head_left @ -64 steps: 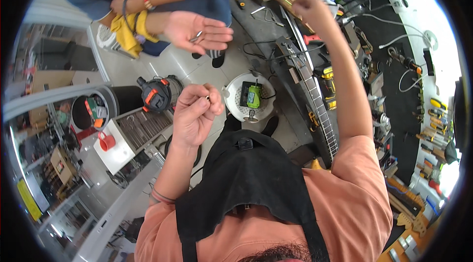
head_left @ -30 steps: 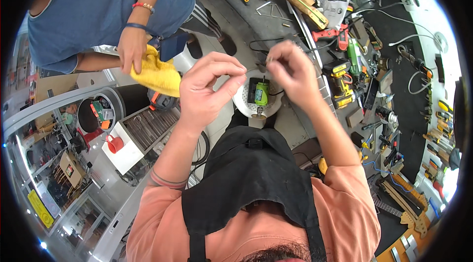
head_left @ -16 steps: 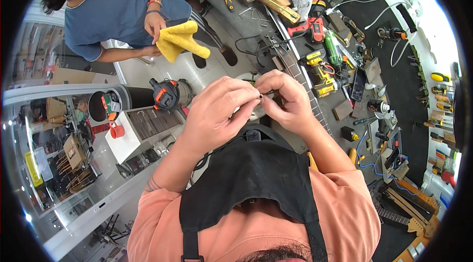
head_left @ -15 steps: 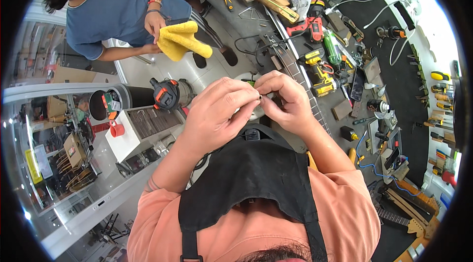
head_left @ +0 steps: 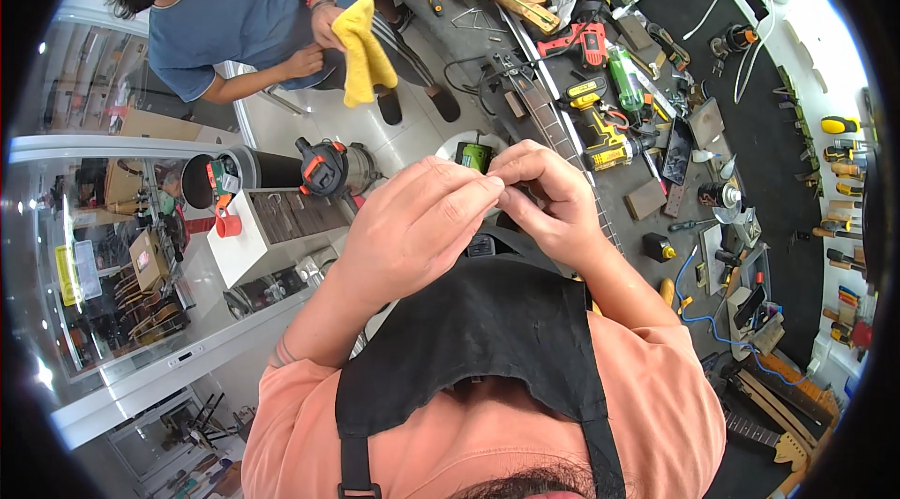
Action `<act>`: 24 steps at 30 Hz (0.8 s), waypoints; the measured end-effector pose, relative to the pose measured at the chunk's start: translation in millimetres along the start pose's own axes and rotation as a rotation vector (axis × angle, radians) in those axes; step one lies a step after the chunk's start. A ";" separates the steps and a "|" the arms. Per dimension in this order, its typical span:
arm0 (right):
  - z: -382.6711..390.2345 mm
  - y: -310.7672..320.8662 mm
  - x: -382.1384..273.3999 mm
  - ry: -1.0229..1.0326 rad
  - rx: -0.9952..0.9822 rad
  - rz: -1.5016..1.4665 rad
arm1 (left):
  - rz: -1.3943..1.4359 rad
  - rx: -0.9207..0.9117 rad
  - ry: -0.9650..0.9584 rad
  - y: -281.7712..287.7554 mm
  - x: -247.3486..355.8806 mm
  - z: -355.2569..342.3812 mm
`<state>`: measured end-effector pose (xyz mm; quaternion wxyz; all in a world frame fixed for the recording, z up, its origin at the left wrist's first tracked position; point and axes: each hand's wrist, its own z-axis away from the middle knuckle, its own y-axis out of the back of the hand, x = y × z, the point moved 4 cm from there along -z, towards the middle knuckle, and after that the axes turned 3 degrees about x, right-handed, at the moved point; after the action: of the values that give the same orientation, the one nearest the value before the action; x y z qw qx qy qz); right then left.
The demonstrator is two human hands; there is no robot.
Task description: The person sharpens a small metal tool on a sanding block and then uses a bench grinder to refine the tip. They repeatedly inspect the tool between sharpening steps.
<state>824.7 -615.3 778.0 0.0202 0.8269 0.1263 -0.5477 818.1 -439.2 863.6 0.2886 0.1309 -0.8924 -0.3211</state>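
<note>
My left hand and my right hand meet in front of my black apron, fingertips pressed together. Both are closed in a pinch around something too small and too covered by the fingers to make out. Just beyond the fingertips a green and black object shows on a pale round surface. To the right of my right hand runs a fretted guitar neck along the bench edge. A yellow cordless drill lies close to it.
A person in a blue shirt stands ahead on the left, holding a yellow cloth. A workshop vacuum and a white cabinet stand at left. The bench at right carries a red power tool, a green bottle and cables.
The small dark thing seen between my fingertips is now covered by them. My hands stay together. The other person's yellow cloth has shifted and hangs lower from one hand.
</note>
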 end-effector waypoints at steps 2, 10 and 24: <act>7.5 -1.2 7.1 -0.092 0.014 -0.130 | -0.047 -0.020 -0.021 -1.9 5.1 0.1; 7.5 2.4 3.6 -0.065 -0.050 -0.040 | -0.020 -0.078 0.061 0.5 8.9 -0.5; 4.6 -15.0 15.9 -0.028 -0.130 -0.034 | 0.082 0.088 0.187 1.2 -0.8 28.6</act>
<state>822.9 -598.6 763.2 0.0662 0.8137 0.1754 -0.5502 801.5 -423.6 846.1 0.3774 0.1360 -0.8796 -0.2558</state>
